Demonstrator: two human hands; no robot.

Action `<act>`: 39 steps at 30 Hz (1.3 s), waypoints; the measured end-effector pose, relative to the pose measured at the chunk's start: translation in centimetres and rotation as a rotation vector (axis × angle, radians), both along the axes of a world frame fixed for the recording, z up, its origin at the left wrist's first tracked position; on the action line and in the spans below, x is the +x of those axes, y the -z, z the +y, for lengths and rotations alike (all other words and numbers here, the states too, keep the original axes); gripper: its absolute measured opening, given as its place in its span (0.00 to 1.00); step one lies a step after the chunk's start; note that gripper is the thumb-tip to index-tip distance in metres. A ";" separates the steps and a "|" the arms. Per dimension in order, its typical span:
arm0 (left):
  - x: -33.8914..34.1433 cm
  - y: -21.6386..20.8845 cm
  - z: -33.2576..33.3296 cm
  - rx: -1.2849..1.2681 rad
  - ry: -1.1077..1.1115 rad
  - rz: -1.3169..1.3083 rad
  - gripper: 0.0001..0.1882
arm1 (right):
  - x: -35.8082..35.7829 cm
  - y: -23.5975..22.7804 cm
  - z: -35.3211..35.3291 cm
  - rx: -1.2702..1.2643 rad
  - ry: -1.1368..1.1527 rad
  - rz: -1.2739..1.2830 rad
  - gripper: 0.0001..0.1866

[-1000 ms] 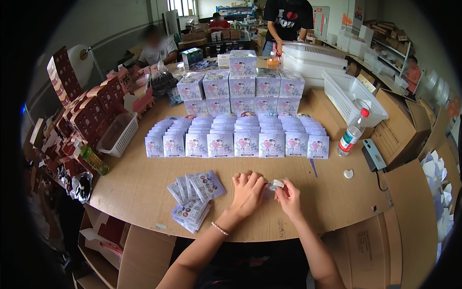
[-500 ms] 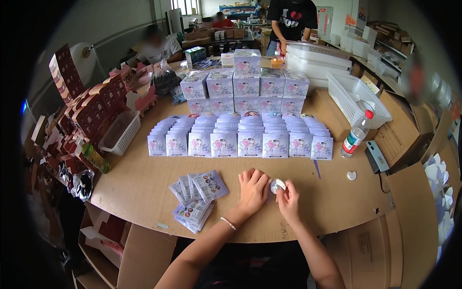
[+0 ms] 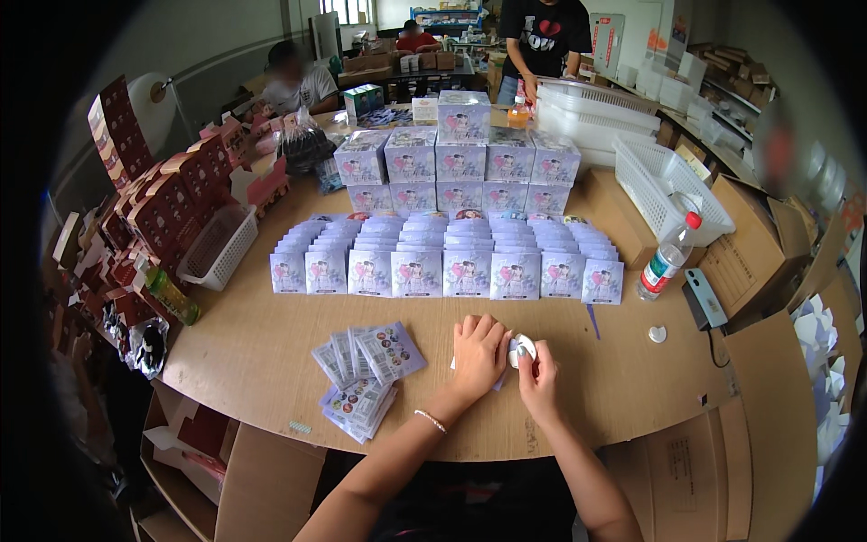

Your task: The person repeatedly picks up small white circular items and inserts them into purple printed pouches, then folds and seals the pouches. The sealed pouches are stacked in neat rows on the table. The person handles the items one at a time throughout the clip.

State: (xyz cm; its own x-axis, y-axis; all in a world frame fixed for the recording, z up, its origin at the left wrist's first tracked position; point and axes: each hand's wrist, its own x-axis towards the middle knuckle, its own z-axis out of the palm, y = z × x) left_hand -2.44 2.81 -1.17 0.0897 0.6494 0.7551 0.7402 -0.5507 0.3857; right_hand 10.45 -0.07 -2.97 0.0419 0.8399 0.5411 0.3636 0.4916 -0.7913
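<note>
My right hand (image 3: 540, 381) pinches a small round white badge (image 3: 523, 347) between thumb and fingers. Close beside it, my left hand (image 3: 479, 355) is closed, its back to the camera, over a lilac packet (image 3: 498, 385) that shows only at its edges. The badge sits right at the left fingertips; whether it is partly inside the packet cannot be made out. To the left lie several loose lilac packets (image 3: 390, 350), overlapping, with rows of small round pictures on them. Another white disc (image 3: 657, 334) rests on the table at the right.
Rows of standing lilac packets (image 3: 468, 274) cross the table, with stacked lilac boxes (image 3: 463, 163) behind. A bottle with a red cap (image 3: 668, 257), a phone (image 3: 705, 298) and a white basket (image 3: 664, 185) stand right. Dark red boxes (image 3: 167, 203) crowd the left. Other people are further back.
The badge in my right hand has turned slightly and is close to my left fingertips. A white edge of the packet now shows left of my left hand. The view has shifted a little.
</note>
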 end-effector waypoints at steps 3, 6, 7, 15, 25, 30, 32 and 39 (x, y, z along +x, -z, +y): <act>0.1 -0.1 -0.3 0.032 -0.013 0.009 0.03 | -0.1 -1.1 -0.5 -0.003 0.029 -0.009 0.06; -0.1 0.0 -0.4 0.067 -0.023 0.053 0.04 | 0.1 -0.7 -0.1 0.043 0.011 -0.011 0.07; -0.1 0.0 -0.4 0.074 -0.029 0.072 0.04 | 0.3 -0.4 0.1 0.024 0.014 -0.008 0.07; 0.0 0.3 -0.5 0.082 -0.066 0.089 0.06 | 0.6 1.2 0.5 -0.058 -0.047 0.015 0.07; -0.2 0.5 -0.2 0.056 -0.040 0.004 0.04 | 0.6 0.3 -0.6 -0.107 -0.127 -0.136 0.08; -0.3 0.3 -0.2 0.048 -0.025 -0.055 0.05 | 0.7 -1.6 -1.0 -0.161 -0.181 -0.215 0.08; -0.5 0.5 0.2 0.058 -0.020 -0.124 0.06 | 0.4 -2.2 -0.9 -0.164 -0.197 -0.238 0.08; -2.5 -1.3 -0.1 -0.201 -0.024 -0.180 0.05 | -0.4 -5.2 0.7 -0.144 -0.219 -0.293 0.07</act>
